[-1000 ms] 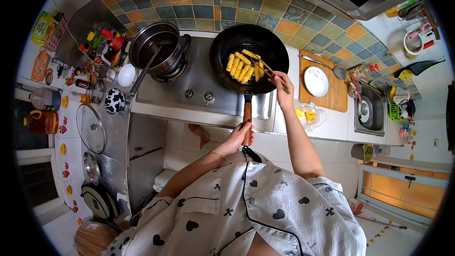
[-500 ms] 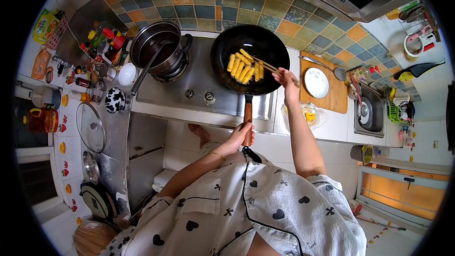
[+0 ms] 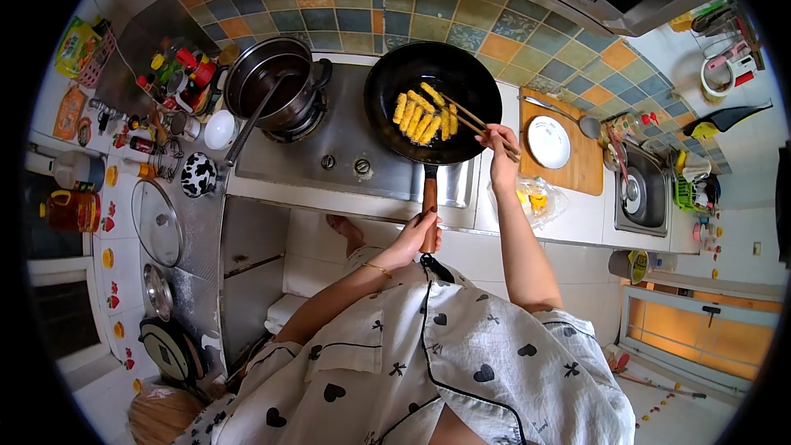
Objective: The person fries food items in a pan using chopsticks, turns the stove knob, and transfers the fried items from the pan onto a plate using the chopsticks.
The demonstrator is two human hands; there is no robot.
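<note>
Nearest is the person's pale shirt (image 3: 387, 354), printed with dark hearts and bows. Just beyond it, the left hand (image 3: 409, 242) curls closed around the brown handle (image 3: 430, 194) of the frying pan, near its end. Farther out and to the right, the right hand (image 3: 499, 156) has its fingers pinched around a pair of chopsticks (image 3: 468, 115), which slant down leftward into the pan. Beside that forearm, a clear plastic bag (image 3: 552, 204) with yellow pieces lies on the counter (image 3: 581, 221).

Beyond the hands, the black frying pan (image 3: 437, 62) sits on the right side of the steel stove (image 3: 346, 136). Golden sticks of food (image 3: 418, 122) lie side by side in it, with one slanting across their far ends; the chopstick tips are right by them, though contact is hard to tell. To the pan's right, a white plate (image 3: 549, 144) rests on a wooden board (image 3: 589, 171). To its left stands a metal pot (image 3: 306, 104), a ladle (image 3: 250, 127) leaning over its rim. Farthest is the tiled wall (image 3: 432, 4).
</note>
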